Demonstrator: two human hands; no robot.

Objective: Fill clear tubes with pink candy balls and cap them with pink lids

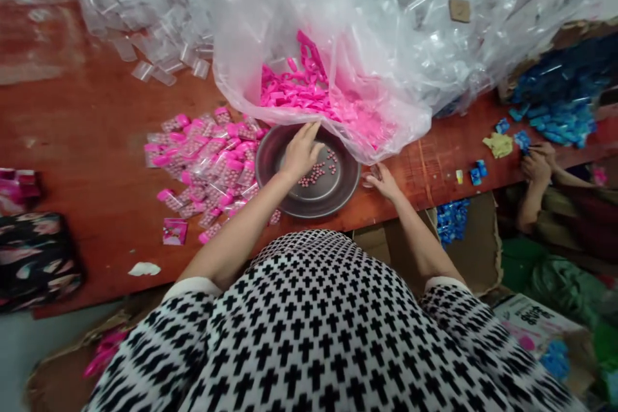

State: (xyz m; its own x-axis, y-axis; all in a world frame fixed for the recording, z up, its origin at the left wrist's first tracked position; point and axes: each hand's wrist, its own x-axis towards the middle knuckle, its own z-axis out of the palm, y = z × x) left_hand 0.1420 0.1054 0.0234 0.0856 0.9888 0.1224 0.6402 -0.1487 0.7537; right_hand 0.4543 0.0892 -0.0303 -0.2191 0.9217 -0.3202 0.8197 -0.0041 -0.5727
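A metal basin (270, 170) sits on the table, with small pinkish-brown beads (316, 174) scattered over its bottom. My left hand (300, 153) reaches over the basin, fingers stretched toward the rim of a clear bag (241, 103); nothing shows in it. That bag holds bright pink plastic pieces (294, 90). Just right of the basin, the fingers of my right hand (383, 181) close around a small clear plastic container (371, 177), partly covered by them. Left of the basin lies a pile of clear containers with pink caps (217, 158), filled with similar beads.
Loose clear plastic tubes (168, 64) lie at the back left. A floral black item (36, 261) sits at the left edge. To the right, another person's hands (538, 161) work by blue pieces (562, 119). A cardboard box (476, 251) stands below the table edge.
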